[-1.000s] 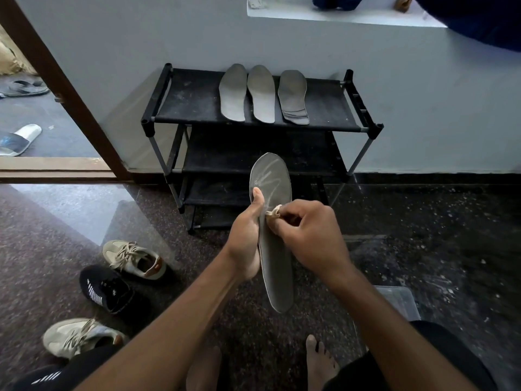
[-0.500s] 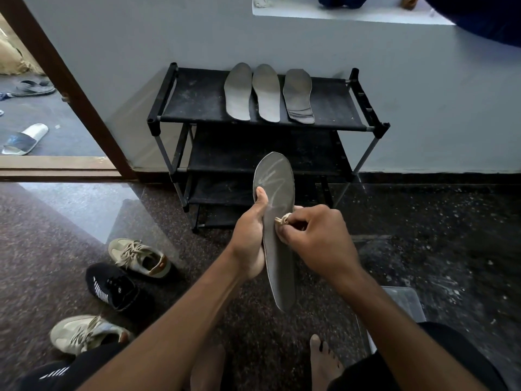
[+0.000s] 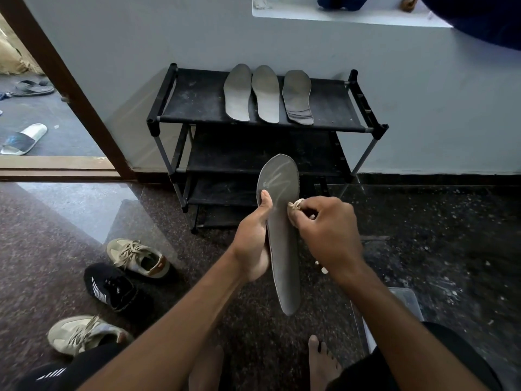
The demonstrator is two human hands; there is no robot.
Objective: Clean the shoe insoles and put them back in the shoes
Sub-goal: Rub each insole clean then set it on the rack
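cloth (image 3: 294, 204): mostly inside right hand (image 3: 329, 232) | bin (image 3: 406, 300): possibly plastic, part-hidden

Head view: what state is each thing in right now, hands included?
Held insole: upright in the air, streaked near its top.
Left hand: grips held insole's edge, thumb on its face.
Right hand: pinches cloth wad at the insole's other edge.
Three insoles: flat, side by side on rack's top shelf.
Shoes: upright on the floor.

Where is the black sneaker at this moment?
Head view, lower left: the black sneaker lies on the floor between the far beige sneaker and the near beige sneaker.
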